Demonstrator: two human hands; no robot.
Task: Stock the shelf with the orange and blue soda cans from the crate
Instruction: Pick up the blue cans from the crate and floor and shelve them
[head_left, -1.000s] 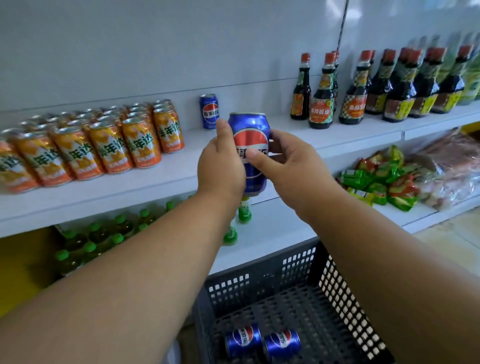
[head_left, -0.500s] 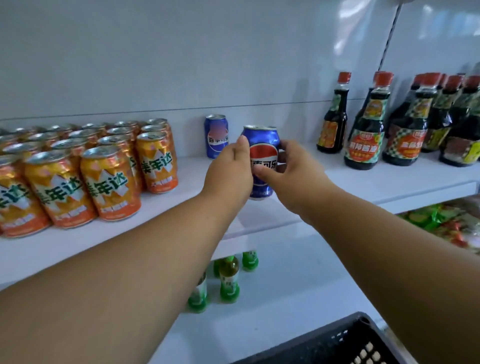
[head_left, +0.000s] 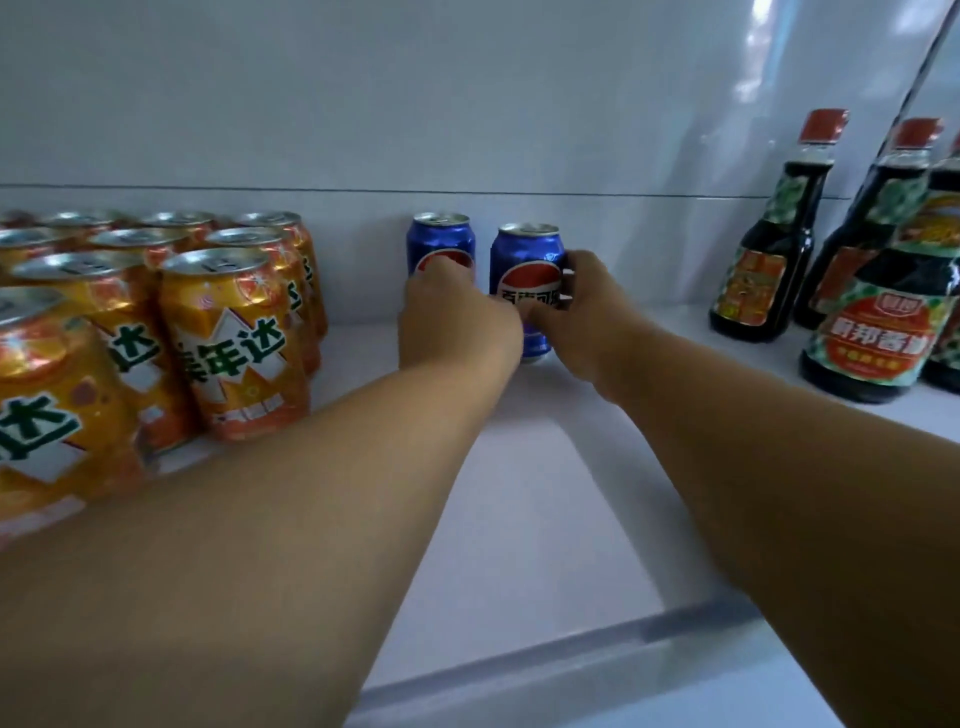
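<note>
A blue soda can (head_left: 525, 260) stands upright near the back of the white shelf (head_left: 524, 499). My left hand (head_left: 457, 322) and my right hand (head_left: 592, 306) grip it from either side. A second blue can (head_left: 440, 236) stands just to its left against the back wall, partly hidden behind my left hand. Several orange soda cans (head_left: 234, 338) are packed in rows on the left of the same shelf. The crate is out of view.
Dark sauce bottles with red caps (head_left: 769, 249) stand on the right of the shelf, the nearest one (head_left: 878, 322) close to my right forearm. The shelf's front lip (head_left: 571, 670) runs across the bottom. Bare shelf lies between the orange cans and the bottles.
Both hands carried the blue can from in front of the shelf to the back, beside the other blue can. My view moved closer and the crate dropped out of sight.
</note>
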